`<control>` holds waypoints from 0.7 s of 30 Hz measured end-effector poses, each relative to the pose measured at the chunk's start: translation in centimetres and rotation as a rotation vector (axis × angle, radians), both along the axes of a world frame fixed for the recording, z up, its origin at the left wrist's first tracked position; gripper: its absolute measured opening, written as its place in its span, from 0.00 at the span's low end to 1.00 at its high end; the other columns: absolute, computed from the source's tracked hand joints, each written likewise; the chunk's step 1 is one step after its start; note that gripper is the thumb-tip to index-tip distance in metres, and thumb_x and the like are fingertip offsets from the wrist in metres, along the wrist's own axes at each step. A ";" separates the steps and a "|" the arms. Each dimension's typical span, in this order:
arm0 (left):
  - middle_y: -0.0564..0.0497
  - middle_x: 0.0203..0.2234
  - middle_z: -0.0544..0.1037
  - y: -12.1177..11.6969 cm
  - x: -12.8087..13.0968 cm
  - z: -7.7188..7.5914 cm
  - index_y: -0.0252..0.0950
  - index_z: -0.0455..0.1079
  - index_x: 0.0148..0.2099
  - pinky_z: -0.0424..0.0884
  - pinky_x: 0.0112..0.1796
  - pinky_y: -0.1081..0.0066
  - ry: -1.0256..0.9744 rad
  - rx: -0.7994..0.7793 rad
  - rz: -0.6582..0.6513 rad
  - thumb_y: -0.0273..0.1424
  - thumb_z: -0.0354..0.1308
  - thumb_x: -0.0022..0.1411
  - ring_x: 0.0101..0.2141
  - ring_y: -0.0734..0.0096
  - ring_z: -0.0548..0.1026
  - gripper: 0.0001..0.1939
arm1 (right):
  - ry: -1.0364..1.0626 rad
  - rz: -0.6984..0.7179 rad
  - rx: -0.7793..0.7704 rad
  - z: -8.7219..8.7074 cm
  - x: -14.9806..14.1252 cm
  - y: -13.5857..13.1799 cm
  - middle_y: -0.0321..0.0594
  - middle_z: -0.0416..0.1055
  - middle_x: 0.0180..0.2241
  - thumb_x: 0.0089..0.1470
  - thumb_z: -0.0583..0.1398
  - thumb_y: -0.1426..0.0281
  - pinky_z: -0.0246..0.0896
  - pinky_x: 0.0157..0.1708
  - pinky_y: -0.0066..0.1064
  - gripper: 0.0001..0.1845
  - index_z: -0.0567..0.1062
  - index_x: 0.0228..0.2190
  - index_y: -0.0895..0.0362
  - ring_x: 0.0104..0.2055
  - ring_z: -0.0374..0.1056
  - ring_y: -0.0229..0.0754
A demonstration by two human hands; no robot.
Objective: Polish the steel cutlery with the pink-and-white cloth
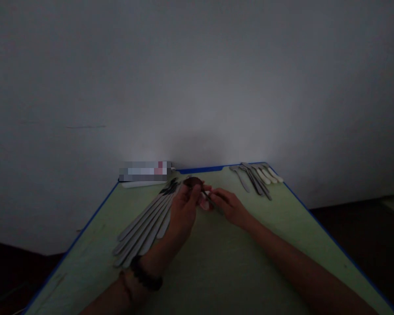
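Observation:
Over the middle of the table, my left hand [184, 208] is closed around a spoon [193, 180], its thumb beside the dark bowl. From the bowl, the handle slants down to the right, toward my right hand [228, 205]. The fingers of that hand are pinched together on the handle. A small white and pink piece, perhaps a cloth or tissue [204, 202], shows between the two hands; which hand grips it is hard to tell in the dim light. Left of my left hand, several long metal utensils [141, 223] lie fanned out on the tabletop.
Several forks or spoons [254, 179], some with white handles, lie at the back right. A blurred-out box [144, 170] stands at the back left, a white strip in front of it. The pale green table [243, 271] has a blue edge and meets a wall [197, 87].

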State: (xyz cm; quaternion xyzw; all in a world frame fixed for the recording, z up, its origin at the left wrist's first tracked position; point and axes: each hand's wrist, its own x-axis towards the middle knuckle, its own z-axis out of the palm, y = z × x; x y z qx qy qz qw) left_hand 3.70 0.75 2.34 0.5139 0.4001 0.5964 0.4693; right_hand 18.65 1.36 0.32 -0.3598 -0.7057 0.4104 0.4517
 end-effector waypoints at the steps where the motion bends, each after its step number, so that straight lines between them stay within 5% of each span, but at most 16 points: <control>1: 0.49 0.28 0.79 -0.1 0.5 -0.2 0.33 0.71 0.42 0.68 0.29 0.73 0.005 -0.006 -0.013 0.39 0.57 0.60 0.24 0.74 0.72 0.14 | 0.014 0.011 -0.031 -0.2 0.1 -0.1 0.36 0.67 0.27 0.59 0.51 0.57 0.56 0.36 0.28 0.18 0.71 0.32 0.57 0.32 0.62 0.36; 7: 0.51 0.27 0.75 1.4 1.7 -1.4 0.34 0.69 0.38 0.69 0.30 0.71 0.349 0.094 0.027 0.39 0.53 0.62 0.27 0.70 0.73 0.12 | 0.048 -0.015 -0.164 -0.6 2.0 0.5 0.31 0.56 0.21 0.58 0.49 0.52 0.48 0.24 0.27 0.23 0.67 0.26 0.58 0.23 0.52 0.33; 11: 0.46 0.38 0.73 2.8 1.6 -2.2 0.35 0.69 0.43 0.68 0.43 0.62 0.775 0.354 0.117 0.33 0.53 0.62 0.40 0.63 0.72 0.09 | -0.104 -0.105 -0.153 -0.3 5.1 1.3 0.30 0.53 0.19 0.60 0.47 0.54 0.46 0.22 0.27 0.24 0.73 0.36 0.59 0.21 0.50 0.34; 16: 0.44 0.47 0.70 3.5 2.1 -3.6 0.39 0.69 0.48 0.60 0.51 0.53 1.153 0.495 0.104 0.32 0.50 0.64 0.49 0.56 0.66 0.12 | -0.524 -0.347 0.087 0.2 8.9 2.6 0.42 0.70 0.30 0.60 0.49 0.62 0.58 0.38 0.34 0.19 0.75 0.39 0.59 0.35 0.65 0.43; 21: 0.43 0.48 0.70 3.9 3.3 -4.5 0.38 0.69 0.49 0.59 0.51 0.53 1.281 0.540 -0.005 0.32 0.51 0.63 0.50 0.54 0.64 0.13 | -0.870 -0.553 0.157 0.1 10.1 3.6 0.50 0.71 0.37 0.61 0.46 0.68 0.58 0.45 0.37 0.19 0.75 0.39 0.61 0.41 0.66 0.47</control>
